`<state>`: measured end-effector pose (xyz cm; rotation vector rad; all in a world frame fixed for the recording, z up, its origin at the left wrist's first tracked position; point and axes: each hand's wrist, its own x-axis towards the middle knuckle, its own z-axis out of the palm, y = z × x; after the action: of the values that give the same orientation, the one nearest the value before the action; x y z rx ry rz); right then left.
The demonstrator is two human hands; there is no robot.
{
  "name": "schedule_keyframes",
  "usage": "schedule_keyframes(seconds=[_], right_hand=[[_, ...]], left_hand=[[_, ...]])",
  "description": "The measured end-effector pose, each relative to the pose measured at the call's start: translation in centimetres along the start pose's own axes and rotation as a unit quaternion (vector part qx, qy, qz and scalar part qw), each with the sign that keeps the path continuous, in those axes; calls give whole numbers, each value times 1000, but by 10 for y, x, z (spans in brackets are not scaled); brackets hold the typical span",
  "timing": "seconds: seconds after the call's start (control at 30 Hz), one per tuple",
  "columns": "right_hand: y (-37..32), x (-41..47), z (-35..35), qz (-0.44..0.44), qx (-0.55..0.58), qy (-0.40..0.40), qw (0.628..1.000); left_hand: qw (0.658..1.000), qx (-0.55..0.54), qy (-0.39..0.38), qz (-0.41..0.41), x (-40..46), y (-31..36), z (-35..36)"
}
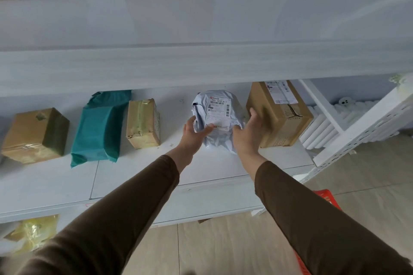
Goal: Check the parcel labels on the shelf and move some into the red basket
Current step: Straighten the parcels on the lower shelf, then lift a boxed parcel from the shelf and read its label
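- Parcels sit shelved; red basket (326, 197) behind right hand (250, 131) shows none.
- Left hand (194, 133) grips white parcel (218, 118); right hand spread beside it.
- Label check underway, moving remains.

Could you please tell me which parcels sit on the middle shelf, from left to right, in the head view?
Brown box → green bag → small taped box → white bag with label, held between both hands → large box.

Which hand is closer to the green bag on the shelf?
Left. The left hand holds the white plastic mailer, two parcels right of the teal plastic bag. The right hand is on the mailer's far side, farther away.
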<state>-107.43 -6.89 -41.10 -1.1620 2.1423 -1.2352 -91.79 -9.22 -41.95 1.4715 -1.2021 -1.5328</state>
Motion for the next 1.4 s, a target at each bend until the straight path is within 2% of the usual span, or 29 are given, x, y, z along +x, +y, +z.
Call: schedule_keyframes(seconds=[0.07, 0.13, 0.23, 0.27, 0.33, 0.4, 0.5, 0.57, 0.7, 0.9, 1.13, 1.3, 1.4], right_hand=[[-16, -12, 7, -163, -30, 52, 985], [-39, -30, 20, -271, -1, 30, 962], [-69, -59, 54, -303, 33, -74, 949], [-74, -66, 68, -282, 35, -122, 951], [-84, -78, 95, -179, 42, -238, 954], [-90, -84, 116, -61, 48, -328, 942], [-97, -91, 133, 45, 64, -396, 915], [-99, -95, 137, 84, 90, -418, 900], [-96, -103, 128, 112, 143, -397, 900], [-79, -125, 74, 124, 248, -284, 918], [-71, -157, -21, 207, 360, -270, 869], [-54, -176, -79, 276, 409, -287, 821], [-33, -194, -100, 260, 474, -325, 776]], left_hand=[[997, 56, 37, 50, -6, 1, -17], [981, 117, 98, 116, -12, 2, -42], [950, 160, 194, 182, -17, -2, -88], [945, 162, 221, 178, -17, -4, -104], [943, 158, 260, 137, -15, -10, -133], [954, 130, 258, 80, -13, -16, -156], [988, 31, 150, -32, -15, -23, -172], [993, -19, 103, -60, -17, -26, -174], [993, -41, 112, -23, -35, -26, -168], [989, -101, 97, 48, -91, -27, -138], [987, -106, 45, 111, -184, -16, -84], [985, -22, 20, 170, -245, -15, -60], [967, 73, 15, 244, -275, -26, -54]])
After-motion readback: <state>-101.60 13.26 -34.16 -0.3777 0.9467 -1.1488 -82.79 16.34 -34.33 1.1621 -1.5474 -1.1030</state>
